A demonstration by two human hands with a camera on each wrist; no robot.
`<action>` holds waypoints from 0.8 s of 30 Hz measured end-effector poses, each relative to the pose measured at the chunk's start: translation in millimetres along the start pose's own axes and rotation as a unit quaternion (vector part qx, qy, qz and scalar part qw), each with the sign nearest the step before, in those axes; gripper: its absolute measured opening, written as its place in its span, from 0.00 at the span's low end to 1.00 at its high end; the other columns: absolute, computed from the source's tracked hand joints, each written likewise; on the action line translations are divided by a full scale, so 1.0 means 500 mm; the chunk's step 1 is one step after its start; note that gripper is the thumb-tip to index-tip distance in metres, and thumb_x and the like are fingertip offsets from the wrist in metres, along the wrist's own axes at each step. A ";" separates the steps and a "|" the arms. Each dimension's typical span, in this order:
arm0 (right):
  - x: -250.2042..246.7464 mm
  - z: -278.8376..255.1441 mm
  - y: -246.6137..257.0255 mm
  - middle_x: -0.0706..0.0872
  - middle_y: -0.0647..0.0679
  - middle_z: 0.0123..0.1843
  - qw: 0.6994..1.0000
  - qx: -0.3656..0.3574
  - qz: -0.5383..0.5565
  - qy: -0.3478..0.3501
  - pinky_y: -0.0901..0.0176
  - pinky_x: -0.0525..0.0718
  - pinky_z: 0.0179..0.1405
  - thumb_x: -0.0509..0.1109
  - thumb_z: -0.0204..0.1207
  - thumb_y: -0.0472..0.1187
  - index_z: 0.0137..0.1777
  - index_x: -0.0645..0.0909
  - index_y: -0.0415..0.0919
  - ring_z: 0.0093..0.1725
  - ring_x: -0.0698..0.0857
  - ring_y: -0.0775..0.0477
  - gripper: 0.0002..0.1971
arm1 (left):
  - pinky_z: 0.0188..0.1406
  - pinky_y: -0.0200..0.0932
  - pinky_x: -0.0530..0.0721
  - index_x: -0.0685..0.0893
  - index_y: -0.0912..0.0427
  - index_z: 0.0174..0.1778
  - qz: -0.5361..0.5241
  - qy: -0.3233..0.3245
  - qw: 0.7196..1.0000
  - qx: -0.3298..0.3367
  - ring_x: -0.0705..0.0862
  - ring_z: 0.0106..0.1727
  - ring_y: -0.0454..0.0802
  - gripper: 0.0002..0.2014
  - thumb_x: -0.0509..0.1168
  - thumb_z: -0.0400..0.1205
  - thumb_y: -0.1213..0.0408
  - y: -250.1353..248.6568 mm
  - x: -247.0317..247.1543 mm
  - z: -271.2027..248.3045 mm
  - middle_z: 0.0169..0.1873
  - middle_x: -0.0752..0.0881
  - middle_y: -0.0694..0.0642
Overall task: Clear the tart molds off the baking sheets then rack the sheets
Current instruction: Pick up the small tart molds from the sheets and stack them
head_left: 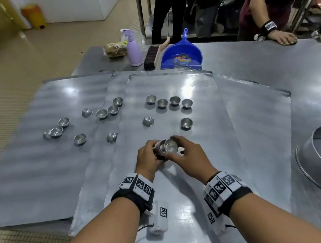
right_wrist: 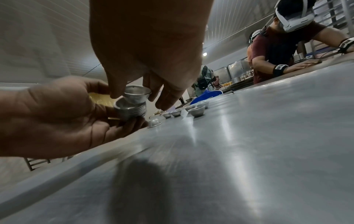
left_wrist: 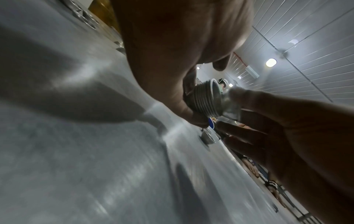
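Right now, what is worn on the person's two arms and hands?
Both forearms are bare, no sleeves or gloves. Each wrist carries a black strap with white blocks bearing black square markers: left hand, right hand. A white box with a thin black cable hangs under each wrist; the right also wears a thin dark band.

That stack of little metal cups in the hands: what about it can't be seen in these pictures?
- Head view: the stack of nested silver tart molds is mostly wrapped by the left hand and right hand; its height is hidden.
- Left wrist view: the stack shows stacked rims, but the palm covers its base, so no exact count.
- Right wrist view: the top mold in the right hand's grip may be seated or lifted; fingers hide the join.
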State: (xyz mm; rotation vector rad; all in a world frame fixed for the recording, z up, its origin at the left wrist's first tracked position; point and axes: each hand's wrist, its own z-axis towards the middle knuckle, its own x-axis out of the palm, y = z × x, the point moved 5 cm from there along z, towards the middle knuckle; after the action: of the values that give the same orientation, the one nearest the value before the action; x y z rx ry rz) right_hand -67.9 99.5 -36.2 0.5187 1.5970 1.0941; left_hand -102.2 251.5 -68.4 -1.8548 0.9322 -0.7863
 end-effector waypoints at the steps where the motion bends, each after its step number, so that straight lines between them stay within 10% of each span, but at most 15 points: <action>1: 0.012 0.004 0.003 0.89 0.55 0.59 1.000 0.003 -0.004 -0.001 0.61 0.83 0.56 0.79 0.71 0.54 0.71 0.79 0.52 0.55 0.86 0.56 0.27 | 0.36 0.46 0.86 0.88 0.62 0.45 0.001 -0.007 1.000 -0.013 0.86 0.44 0.61 0.09 0.66 0.79 0.60 -0.001 -0.004 -0.001 0.42 0.86 0.66; 8: 0.058 0.035 0.012 0.87 0.54 0.66 0.999 0.016 -0.037 0.021 0.55 0.83 0.64 0.78 0.68 0.62 0.77 0.75 0.53 0.62 0.85 0.55 0.37 | 0.30 0.46 0.82 0.91 0.60 0.36 -0.022 0.024 0.999 -0.041 0.83 0.31 0.57 0.13 0.66 0.76 0.55 0.000 -0.029 0.035 0.32 0.85 0.64; 24: -0.070 0.203 -0.093 0.80 0.42 0.70 0.965 0.116 -0.234 -0.017 0.49 0.79 0.62 0.69 0.79 0.52 0.69 0.79 0.43 0.65 0.82 0.39 0.21 | 0.48 0.59 0.92 0.86 0.67 0.58 0.071 0.053 0.996 0.012 0.92 0.36 0.60 0.09 0.69 0.83 0.73 0.030 -0.060 0.104 0.43 0.90 0.64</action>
State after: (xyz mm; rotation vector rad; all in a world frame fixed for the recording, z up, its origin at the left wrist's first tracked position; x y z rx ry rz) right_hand 46.8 88.4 -57.5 0.2854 1.7137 0.5450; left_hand -79.9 294.3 -107.1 -1.7181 1.1045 -0.8101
